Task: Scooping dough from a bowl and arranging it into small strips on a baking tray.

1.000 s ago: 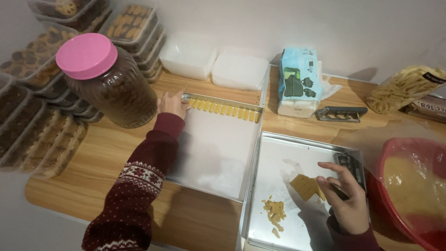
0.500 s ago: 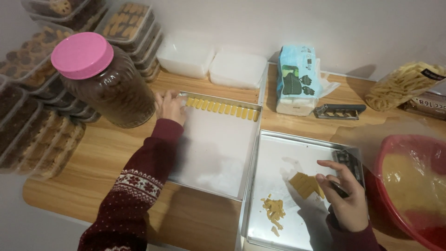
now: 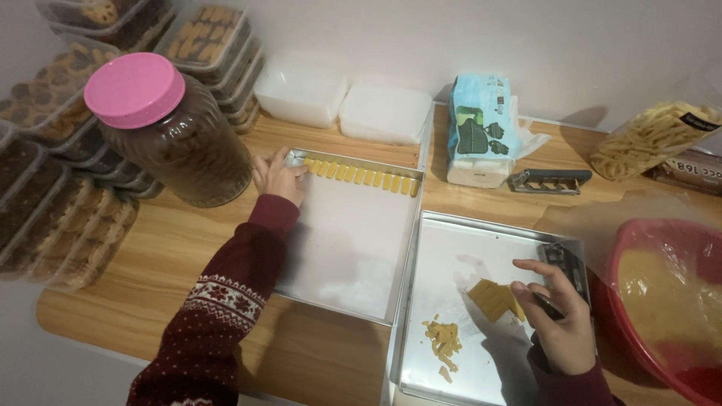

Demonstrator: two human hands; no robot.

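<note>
My left hand [image 3: 277, 179] reaches to the far left corner of a shallow metal tray [image 3: 338, 256]. Its fingertips pinch the leftmost piece in a row of small yellow dough pieces [image 3: 361, 177] lined along the tray's far wall. My right hand [image 3: 560, 327] rests in a second metal tray [image 3: 466, 248] on the right, curled around a dark thin tool [image 3: 547, 304]. It touches a flat cut slab of yellow dough [image 3: 495, 298]. A small heap of dough scraps [image 3: 444, 340] lies nearer me in that tray.
A big brown jar with a pink lid [image 3: 169, 131] stands left of the trays, with stacked clear boxes of biscuits [image 3: 53, 188] behind it. Two white lidded tubs [image 3: 342, 105], a blue tissue pack [image 3: 477, 131], a metal cutter [image 3: 549, 180], a bag of sticks [image 3: 650, 139] and a red bowl of dough [image 3: 669, 301] ring the trays.
Both hands stay almost where they were. My left hand keeps working at the left end of the row, and the view has shifted slightly.
</note>
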